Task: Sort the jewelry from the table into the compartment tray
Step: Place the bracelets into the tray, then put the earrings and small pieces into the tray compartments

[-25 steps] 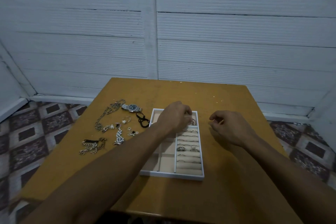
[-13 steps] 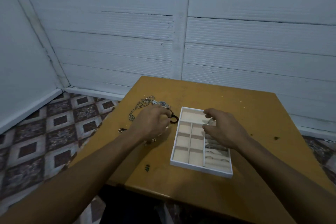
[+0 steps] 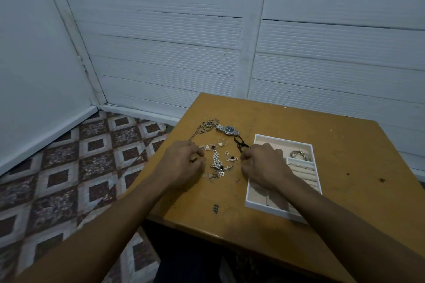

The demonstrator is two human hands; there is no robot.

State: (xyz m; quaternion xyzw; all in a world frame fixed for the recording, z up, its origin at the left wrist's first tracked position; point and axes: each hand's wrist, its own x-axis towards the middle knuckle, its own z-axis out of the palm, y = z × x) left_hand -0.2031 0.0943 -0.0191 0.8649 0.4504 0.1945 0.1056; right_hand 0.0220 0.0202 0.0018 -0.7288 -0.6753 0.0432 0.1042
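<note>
A white compartment tray [image 3: 283, 140] lies on the wooden table, right of a loose jewelry pile. Silver bangles [image 3: 299, 155] sit in its far right compartment, with rings [image 3: 301, 167] in the padded rows below. The pile holds a pearl piece [image 3: 216, 159], a wristwatch [image 3: 230, 130], a silver chain [image 3: 204, 129], a black cord [image 3: 240, 144] and several small earrings. My left hand [image 3: 181, 164] rests at the pile's left side, fingers curled, pinching a small dark piece [image 3: 194, 160]. My right hand [image 3: 264, 165] lies over the tray's left edge, fingertips curled at the pile's right side; what they hold is hidden.
The wooden table [image 3: 345, 190] stands in a corner against white panelled walls. Its left and near edges drop off to a patterned tile floor [image 3: 69, 179]. A small black mark [image 3: 215, 208] is drawn on the tabletop near the front.
My right hand left the tray's ring rows and came to the jewelry pile. My left hand shifted to the pile's left side. The view swung left, uncovering the pile.
</note>
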